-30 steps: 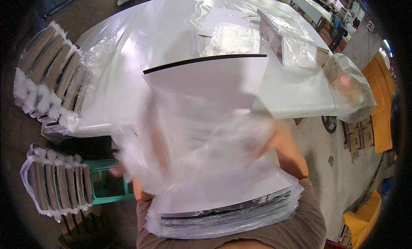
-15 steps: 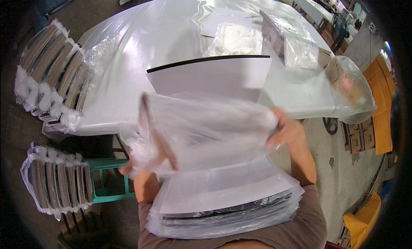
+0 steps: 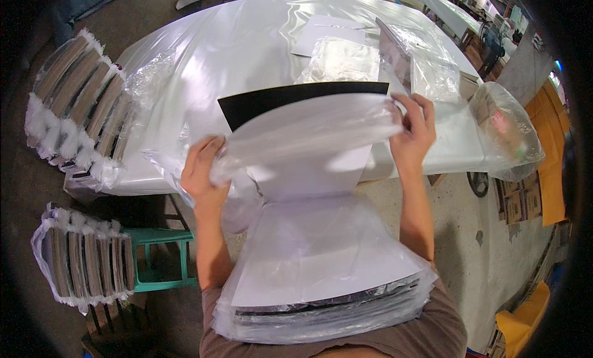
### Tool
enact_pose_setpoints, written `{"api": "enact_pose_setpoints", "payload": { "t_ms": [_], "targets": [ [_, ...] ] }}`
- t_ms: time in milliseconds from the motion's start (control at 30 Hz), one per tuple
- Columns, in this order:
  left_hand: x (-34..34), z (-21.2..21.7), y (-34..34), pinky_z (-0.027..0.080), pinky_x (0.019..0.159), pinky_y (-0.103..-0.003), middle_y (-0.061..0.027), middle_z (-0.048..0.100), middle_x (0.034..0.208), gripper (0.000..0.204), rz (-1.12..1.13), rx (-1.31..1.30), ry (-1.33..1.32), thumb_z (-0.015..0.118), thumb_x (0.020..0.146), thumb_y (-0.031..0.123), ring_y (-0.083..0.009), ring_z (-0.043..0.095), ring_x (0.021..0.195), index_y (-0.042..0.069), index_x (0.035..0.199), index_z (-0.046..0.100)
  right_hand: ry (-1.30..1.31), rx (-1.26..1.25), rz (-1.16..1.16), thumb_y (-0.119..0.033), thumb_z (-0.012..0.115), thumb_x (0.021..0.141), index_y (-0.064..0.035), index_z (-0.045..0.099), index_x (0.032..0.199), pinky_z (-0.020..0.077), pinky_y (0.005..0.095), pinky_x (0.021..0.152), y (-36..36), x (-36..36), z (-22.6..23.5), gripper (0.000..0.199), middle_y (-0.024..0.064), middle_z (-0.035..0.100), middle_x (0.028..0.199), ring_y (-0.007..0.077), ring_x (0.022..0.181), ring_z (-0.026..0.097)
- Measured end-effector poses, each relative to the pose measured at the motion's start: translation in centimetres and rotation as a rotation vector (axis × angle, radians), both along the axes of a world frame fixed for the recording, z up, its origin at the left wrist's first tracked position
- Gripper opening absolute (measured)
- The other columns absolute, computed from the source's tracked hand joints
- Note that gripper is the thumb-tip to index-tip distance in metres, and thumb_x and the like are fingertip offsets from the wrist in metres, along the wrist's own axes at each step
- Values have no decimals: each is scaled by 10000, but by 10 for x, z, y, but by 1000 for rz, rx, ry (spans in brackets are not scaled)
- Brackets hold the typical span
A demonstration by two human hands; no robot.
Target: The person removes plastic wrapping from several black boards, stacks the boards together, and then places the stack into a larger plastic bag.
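My left hand (image 3: 204,168) and my right hand (image 3: 412,131) grip a clear plastic bag (image 3: 312,124) at its two ends, stretched across between them. The bag is smeared by motion. Behind it at the table's near edge is a flat sheet, its black face (image 3: 290,102) showing above the bag and a white part (image 3: 309,180) below. How far the bag covers the sheet, I cannot tell. Close to my body lies a stack of white sheets in clear bags (image 3: 327,253), with dark edges along its near side. Loose plastic hangs by my left wrist.
A long table (image 3: 204,55) has a glossy white cover. Bundles of wrapped boards (image 3: 77,95) stand at its left end, more bundles (image 3: 89,259) by a green stool (image 3: 162,259). Farther back lie a clear packet (image 3: 343,60) and plastic-wrapped boards (image 3: 432,62). A clear bag (image 3: 509,126) hangs at right.
Both hands have moved up and away from my body, carrying the plastic bag over the sheet behind. More of the sheet's black face now shows.
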State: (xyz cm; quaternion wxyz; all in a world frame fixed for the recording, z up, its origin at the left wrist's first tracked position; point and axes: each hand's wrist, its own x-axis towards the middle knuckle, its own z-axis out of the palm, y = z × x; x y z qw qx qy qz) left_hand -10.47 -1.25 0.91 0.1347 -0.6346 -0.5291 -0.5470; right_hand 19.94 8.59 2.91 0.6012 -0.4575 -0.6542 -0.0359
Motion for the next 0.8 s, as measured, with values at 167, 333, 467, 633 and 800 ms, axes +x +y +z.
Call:
{"api": "enact_pose_setpoints", "payload": {
  "t_ms": [167,333,467,633,800],
  "targets": [
    [-41,6,-37,442,708,-279,-93,597,897,230,-613,-404,-647,638,656,53,-176,556,827,-41,861,594,32,-182,440,-7,639,652,-16,655,942,393,219,568,-25,27,13,291,66,571,841,113,667,530],
    [-24,13,-12,431,765,-245,-63,613,950,334,-675,-1160,-602,685,725,137,-158,560,859,7,1018,595,771,-1010,1247,-131,704,652,36,420,1285,406,233,571,-42,66,11,713,71,589,817,129,660,533],
    [-39,-67,-21,424,791,-271,-38,598,987,429,-729,-1208,-737,694,729,60,-153,540,916,38,1129,540,426,-1251,1016,-154,664,754,-48,287,1393,493,291,802,-38,69,-68,749,185,544,1171,230,962,597],
    [-43,-186,-24,465,706,-317,-18,584,918,384,-550,-1176,-1300,699,772,96,-148,555,836,74,1120,537,848,-1501,954,-90,603,841,-16,410,1295,509,286,768,-45,83,-192,498,147,553,1166,212,980,586],
    [-61,-308,-27,471,612,-296,-15,593,829,279,-343,-1090,-1186,684,812,172,-127,556,723,71,1030,541,934,-1608,632,-103,603,850,-5,479,1220,515,298,735,-26,56,-266,402,129,618,1038,208,879,618]
  ]
}}
